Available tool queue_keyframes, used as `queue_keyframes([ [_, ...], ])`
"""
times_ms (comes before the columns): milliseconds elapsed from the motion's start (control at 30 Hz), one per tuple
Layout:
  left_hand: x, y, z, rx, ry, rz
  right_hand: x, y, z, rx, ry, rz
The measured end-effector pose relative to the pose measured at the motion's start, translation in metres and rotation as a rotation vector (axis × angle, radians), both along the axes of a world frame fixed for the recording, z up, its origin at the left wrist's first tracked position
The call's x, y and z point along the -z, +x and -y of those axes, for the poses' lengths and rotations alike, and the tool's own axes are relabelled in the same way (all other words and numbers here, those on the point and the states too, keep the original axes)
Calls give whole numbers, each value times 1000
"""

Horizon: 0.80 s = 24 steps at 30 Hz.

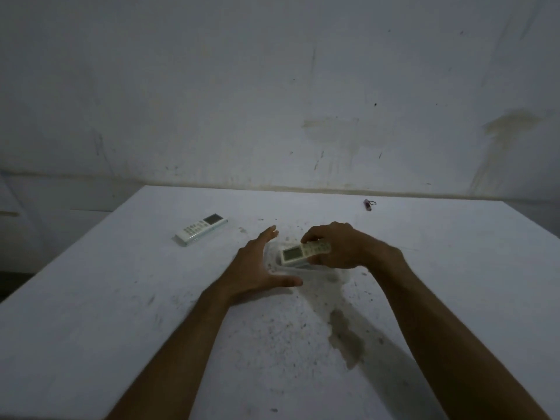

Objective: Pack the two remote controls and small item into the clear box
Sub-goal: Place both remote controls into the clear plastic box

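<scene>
My right hand (342,247) grips a white remote control (300,253) with its screen end pointing left, held over the clear box (330,275) in the middle of the table. The box is faint and partly hidden by both hands. My left hand (260,265) is spread with fingers apart against the box's left side; whether it touches the wall I cannot tell. A second white remote (201,229) lies flat on the table to the far left. A small dark item with a ring (368,204) lies near the table's far right edge.
The white table (121,298) is speckled with dark marks and has a stain (345,338) in front of the box. A stained white wall (272,101) rises right behind the table's far edge. The table's left edge runs diagonally toward me.
</scene>
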<state>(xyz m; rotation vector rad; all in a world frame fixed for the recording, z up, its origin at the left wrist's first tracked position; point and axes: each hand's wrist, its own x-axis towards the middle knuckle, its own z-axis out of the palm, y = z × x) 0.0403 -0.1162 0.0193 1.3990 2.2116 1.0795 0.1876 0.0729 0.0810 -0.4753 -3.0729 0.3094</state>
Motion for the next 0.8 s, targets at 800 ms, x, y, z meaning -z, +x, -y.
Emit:
queue_keyframes([
  [800,-5,-9,-12,25,-19,-110,27,28,-23,262,-171,-273],
])
